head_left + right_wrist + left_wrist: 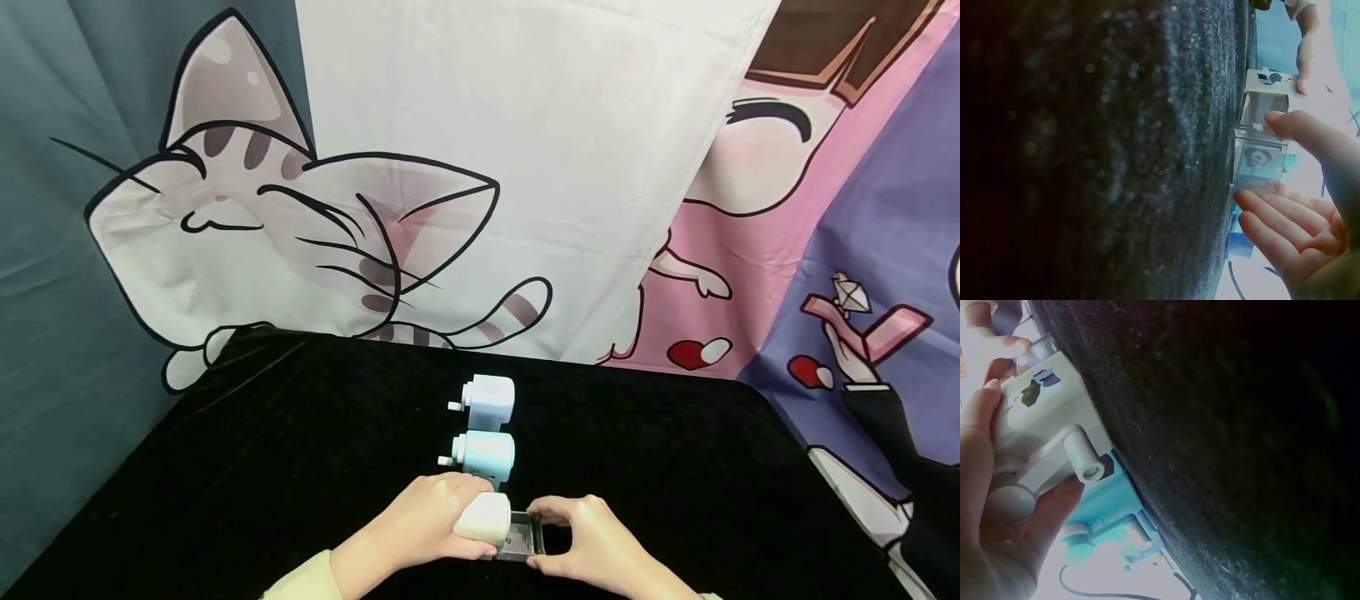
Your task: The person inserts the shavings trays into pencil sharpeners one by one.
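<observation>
My left hand grips a cream-white hand-crank pencil sharpener with a dark print on its side and a crank handle. The thumb and fingers wrap round its rounded body. From its right end a clear drawer sticks out. My right hand pinches that drawer's outer end, thumb on the near side and fingers on the far side. In the right wrist view the right thumb touches the see-through wall.
Just beyond the cream sharpener stands a light-blue sharpener, and behind that a pale blue-white one, cranks pointing left. Black cloth covers the table. A printed cat curtain hangs at the back.
</observation>
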The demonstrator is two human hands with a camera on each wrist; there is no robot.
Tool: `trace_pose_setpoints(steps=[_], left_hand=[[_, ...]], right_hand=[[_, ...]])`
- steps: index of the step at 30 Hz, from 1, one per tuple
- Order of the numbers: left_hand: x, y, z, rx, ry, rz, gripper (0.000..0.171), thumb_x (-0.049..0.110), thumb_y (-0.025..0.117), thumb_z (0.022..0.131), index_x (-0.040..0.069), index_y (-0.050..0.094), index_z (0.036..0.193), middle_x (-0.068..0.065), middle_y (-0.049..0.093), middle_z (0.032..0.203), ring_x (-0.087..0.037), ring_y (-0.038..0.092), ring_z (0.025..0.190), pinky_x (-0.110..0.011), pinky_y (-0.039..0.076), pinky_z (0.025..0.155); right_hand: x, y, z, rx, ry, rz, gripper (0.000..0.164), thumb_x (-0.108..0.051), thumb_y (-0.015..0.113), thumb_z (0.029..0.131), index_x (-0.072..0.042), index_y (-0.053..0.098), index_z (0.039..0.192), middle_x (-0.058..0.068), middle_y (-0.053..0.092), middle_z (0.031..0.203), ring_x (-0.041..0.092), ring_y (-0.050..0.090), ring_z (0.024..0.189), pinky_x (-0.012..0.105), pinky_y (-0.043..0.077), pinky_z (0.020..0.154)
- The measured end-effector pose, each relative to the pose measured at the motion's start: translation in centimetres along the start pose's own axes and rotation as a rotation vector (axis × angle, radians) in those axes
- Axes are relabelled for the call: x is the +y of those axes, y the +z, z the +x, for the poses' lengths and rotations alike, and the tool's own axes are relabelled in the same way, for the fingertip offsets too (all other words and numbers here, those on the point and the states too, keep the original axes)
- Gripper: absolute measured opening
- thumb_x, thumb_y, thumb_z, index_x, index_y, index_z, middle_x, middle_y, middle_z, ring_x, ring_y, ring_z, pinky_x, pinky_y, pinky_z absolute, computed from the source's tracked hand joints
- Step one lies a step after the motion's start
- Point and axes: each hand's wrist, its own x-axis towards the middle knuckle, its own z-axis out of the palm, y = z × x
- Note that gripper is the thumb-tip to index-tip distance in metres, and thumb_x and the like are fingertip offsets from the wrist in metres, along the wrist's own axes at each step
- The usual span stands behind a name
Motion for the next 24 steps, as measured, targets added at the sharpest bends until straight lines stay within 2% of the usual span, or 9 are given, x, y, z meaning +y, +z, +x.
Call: trace_pose_setpoints(steps=[24], left_hand=[[0.01, 0.03, 0.11, 0.001, -0.005, 0.01, 0.048, 0.056, 0.065, 0.074, 0.018, 0.057, 0.104, 0.008, 0.062, 0.092, -0.002, 0.054, 0.08, -0.019, 0.047, 0.065]], right_hand=[[-0.15, 0.32, 0.77, -0.009, -0.023, 0.017, 0.042, -0.039, 0.072, 0.075, -0.015, 0.061, 0.107, -0.001, 0.065, 0.102, 0.005, 0.059, 0.091, 0.026, 0.051, 0.076]])
